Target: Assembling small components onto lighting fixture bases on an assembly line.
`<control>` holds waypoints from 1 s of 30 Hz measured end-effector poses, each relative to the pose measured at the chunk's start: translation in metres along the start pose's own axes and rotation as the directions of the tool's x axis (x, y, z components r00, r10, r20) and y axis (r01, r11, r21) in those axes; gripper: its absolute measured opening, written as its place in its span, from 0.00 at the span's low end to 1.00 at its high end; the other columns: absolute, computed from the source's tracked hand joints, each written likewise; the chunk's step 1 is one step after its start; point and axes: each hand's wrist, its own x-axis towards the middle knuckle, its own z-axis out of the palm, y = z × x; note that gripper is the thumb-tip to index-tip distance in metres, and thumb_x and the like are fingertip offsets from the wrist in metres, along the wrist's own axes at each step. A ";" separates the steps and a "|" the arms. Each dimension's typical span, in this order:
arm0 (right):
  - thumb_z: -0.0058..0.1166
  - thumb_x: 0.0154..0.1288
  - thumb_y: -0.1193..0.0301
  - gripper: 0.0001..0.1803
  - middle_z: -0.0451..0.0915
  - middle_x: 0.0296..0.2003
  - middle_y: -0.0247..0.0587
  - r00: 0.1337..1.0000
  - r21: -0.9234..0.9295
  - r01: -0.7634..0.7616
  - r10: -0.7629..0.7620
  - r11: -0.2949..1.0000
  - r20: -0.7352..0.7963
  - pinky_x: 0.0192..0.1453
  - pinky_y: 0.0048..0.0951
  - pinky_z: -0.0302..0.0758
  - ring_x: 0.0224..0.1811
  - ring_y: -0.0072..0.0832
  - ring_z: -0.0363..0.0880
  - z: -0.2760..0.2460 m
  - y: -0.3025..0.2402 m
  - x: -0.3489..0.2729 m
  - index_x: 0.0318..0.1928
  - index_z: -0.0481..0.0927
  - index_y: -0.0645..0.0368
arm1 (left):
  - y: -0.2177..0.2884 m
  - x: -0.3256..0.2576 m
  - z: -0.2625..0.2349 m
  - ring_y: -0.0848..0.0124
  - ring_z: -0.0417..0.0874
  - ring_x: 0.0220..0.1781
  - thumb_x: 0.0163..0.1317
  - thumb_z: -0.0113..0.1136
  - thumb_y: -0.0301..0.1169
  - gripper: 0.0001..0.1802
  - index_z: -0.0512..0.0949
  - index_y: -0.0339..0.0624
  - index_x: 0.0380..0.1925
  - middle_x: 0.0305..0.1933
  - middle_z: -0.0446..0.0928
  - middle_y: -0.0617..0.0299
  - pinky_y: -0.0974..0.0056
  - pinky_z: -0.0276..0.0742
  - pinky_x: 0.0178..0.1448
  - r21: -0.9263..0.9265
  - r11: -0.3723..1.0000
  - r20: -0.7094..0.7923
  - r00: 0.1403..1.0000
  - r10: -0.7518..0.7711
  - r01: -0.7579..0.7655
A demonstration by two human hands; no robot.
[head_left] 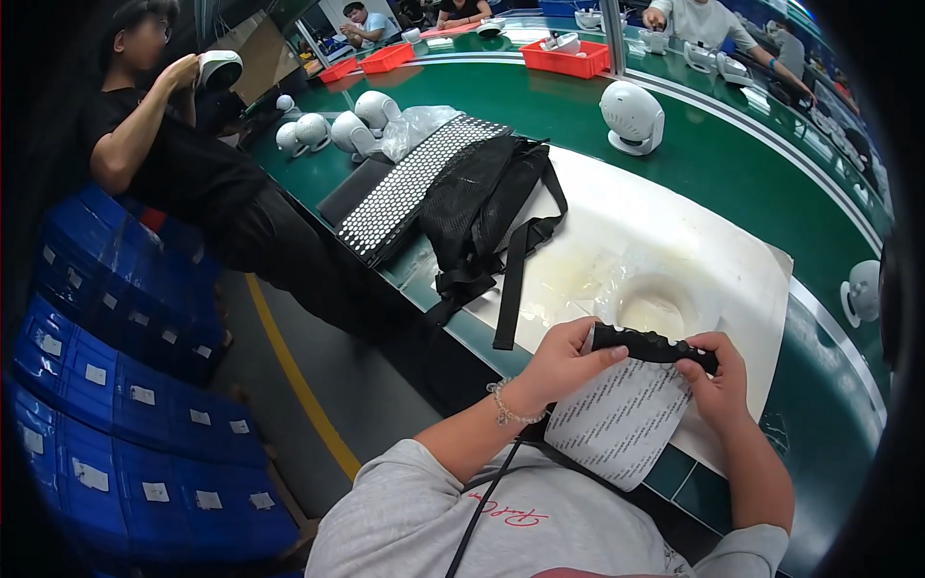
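While a green bench point(732, 183) curves away toward twelve o'clock, a white sheet point(694, 241) lies across its near part, at the centre of the view. Blue crates point(116, 385) are stacked on the floor at nine o'clock. Beside them, at ten o'clock, a person in black point(164, 154) lifts a white round device point(220, 69). A black mesh bag point(477, 207) with loose straps rests on the sheet at twelve o'clock from the hands, next to a dotted mat point(414, 183). One more white round unit point(633, 118) stands on the bench at one o'clock.

Lowest and smallest is the work itself. A black strip point(653, 345) with a row of bumps is held just above the sheet's near edge. Its long axis runs from nine o'clock to three o'clock, tilting slightly down at three. The left hand point(564, 361) pinches its nine o'clock end; the right hand point(718, 385) grips its three o'clock end. Both are equally near. A white printed pouch point(621, 424) hangs from the strip toward six o'clock, between the wrists.
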 end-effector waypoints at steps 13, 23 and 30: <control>0.46 0.58 0.51 0.29 0.66 0.51 0.45 0.987 -0.192 0.128 -0.106 0.973 0.122 0.58 0.30 0.58 0.54 0.34 0.63 -0.021 -0.006 0.043 0.51 0.66 0.60 | 0.004 -0.019 -0.029 0.87 0.64 0.20 0.48 0.62 0.22 0.07 0.72 0.35 0.21 0.17 0.68 0.73 0.78 0.58 0.22 0.242 0.970 -0.096 0.993 0.066 -0.041; 0.38 0.62 0.52 0.26 0.63 0.56 0.47 0.915 -0.635 0.012 0.248 0.773 0.319 0.61 0.33 0.56 0.59 0.40 0.59 0.025 0.053 0.261 0.52 0.67 0.59 | -0.007 -0.018 -0.047 0.81 0.66 0.17 0.46 0.63 0.23 0.09 0.71 0.35 0.24 0.15 0.68 0.66 0.75 0.61 0.21 0.357 0.900 0.008 0.964 0.266 -0.251; 0.43 0.59 0.53 0.26 0.64 0.55 0.48 0.962 -0.866 -0.242 0.222 0.438 -0.157 0.57 0.43 0.58 0.57 0.42 0.61 0.033 0.101 0.311 0.51 0.68 0.58 | -0.006 -0.015 -0.050 0.80 0.66 0.18 0.47 0.63 0.23 0.09 0.71 0.36 0.25 0.17 0.70 0.64 0.74 0.61 0.21 0.277 0.921 -0.030 0.956 0.293 -0.274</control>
